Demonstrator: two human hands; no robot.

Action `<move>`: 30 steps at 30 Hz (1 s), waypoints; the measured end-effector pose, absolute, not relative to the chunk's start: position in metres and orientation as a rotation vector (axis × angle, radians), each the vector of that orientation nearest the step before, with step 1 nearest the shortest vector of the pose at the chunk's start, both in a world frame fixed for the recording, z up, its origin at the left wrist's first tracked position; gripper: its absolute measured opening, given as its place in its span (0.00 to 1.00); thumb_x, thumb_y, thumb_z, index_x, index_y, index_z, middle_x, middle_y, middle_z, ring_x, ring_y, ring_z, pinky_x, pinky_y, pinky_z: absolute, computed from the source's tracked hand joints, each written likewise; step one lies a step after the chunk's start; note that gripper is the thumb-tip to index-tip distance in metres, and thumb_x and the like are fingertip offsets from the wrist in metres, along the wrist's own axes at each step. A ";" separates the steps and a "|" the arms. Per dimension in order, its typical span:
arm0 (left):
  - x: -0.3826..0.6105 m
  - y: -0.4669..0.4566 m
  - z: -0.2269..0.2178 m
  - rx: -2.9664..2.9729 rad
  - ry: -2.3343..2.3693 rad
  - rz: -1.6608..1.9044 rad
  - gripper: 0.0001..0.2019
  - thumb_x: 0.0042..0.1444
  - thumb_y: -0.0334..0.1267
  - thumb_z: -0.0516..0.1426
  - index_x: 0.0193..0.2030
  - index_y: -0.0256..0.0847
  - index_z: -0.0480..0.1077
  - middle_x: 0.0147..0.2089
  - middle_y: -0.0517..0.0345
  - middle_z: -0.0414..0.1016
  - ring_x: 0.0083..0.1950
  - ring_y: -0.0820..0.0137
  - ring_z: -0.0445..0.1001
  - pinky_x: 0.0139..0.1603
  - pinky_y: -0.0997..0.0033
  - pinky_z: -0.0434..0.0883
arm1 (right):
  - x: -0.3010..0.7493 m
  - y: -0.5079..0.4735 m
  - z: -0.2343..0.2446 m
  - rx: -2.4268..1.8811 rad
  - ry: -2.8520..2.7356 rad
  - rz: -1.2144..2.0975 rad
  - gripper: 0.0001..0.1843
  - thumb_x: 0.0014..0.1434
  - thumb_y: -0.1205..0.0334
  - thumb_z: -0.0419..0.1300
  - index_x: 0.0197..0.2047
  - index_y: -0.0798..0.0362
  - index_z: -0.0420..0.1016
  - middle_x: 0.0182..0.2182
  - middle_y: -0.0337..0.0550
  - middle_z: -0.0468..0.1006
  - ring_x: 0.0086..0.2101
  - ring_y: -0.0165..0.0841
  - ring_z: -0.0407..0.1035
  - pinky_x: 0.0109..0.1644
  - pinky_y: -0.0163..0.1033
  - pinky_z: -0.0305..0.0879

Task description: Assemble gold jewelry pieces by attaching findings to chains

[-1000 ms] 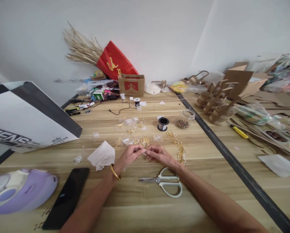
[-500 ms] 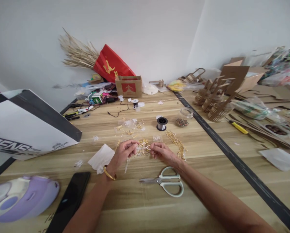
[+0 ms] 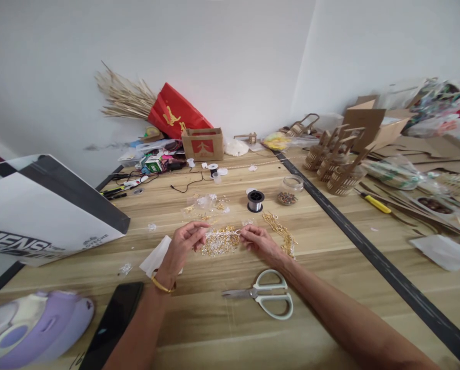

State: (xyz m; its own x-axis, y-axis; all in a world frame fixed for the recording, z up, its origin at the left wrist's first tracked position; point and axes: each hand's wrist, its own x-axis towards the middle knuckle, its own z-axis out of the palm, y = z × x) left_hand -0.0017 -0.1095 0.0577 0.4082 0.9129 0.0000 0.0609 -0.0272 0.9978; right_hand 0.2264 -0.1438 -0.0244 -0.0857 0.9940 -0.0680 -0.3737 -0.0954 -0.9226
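Observation:
A thin silvery beaded chain [image 3: 223,234] is stretched level between my two hands. My left hand [image 3: 187,240] pinches its left end between thumb and fingertips. At the other end, my right hand [image 3: 257,241] grips the chain by a small ring [image 3: 237,233]. Just beneath lies a pile of gold and clear beads [image 3: 219,245]. A bundle of gold chains [image 3: 282,234] rests right of my right hand. Nearer to me are scissors [image 3: 263,294] with pale green handles, blades pointing left. White paper [image 3: 155,257] lies partly under my left wrist.
A wire spool [image 3: 255,201] and a jar of beads [image 3: 287,198] stand beyond my hands. To the left are a phone [image 3: 112,318], a purple-white device [image 3: 47,321] and a large white box [image 3: 49,216]. Small baskets [image 3: 340,177] and a yellow cutter [image 3: 376,203] are at right.
My left hand has moved left, drawing the chain out longer. The chain's dangling tail below my left hand no longer shows. My right hand has barely moved.

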 end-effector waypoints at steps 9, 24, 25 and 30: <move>-0.002 -0.108 0.060 1.454 1.004 0.899 0.16 0.48 0.43 0.60 0.41 0.34 0.71 0.25 0.59 0.72 0.20 0.80 0.60 0.19 0.80 0.57 | 0.227 -0.145 -0.024 -0.920 -0.921 1.437 0.17 0.48 0.50 0.66 0.30 0.55 0.71 0.24 0.36 0.70 0.23 0.24 0.62 0.25 0.29 0.55; -0.006 -0.100 0.050 1.732 1.145 0.973 0.13 0.45 0.40 0.62 0.38 0.36 0.74 0.33 0.55 0.75 0.27 0.75 0.68 0.26 0.78 0.64 | 0.228 -0.145 -0.015 -1.003 -0.935 1.281 0.18 0.46 0.47 0.66 0.33 0.51 0.70 0.24 0.36 0.68 0.24 0.27 0.62 0.26 0.32 0.60; -0.005 -0.101 0.051 1.737 1.154 0.983 0.13 0.45 0.40 0.62 0.38 0.36 0.74 0.32 0.55 0.75 0.26 0.75 0.67 0.25 0.79 0.63 | 0.228 -0.146 -0.014 -1.007 -0.949 1.278 0.18 0.46 0.47 0.65 0.33 0.51 0.70 0.24 0.36 0.68 0.24 0.27 0.62 0.26 0.32 0.61; -0.003 -0.105 0.060 1.650 1.162 1.023 0.12 0.45 0.39 0.62 0.36 0.36 0.74 0.27 0.59 0.72 0.24 0.77 0.63 0.23 0.79 0.61 | 0.224 -0.149 -0.011 -1.043 -1.062 1.310 0.16 0.47 0.49 0.65 0.30 0.53 0.71 0.24 0.38 0.70 0.26 0.28 0.64 0.27 0.32 0.61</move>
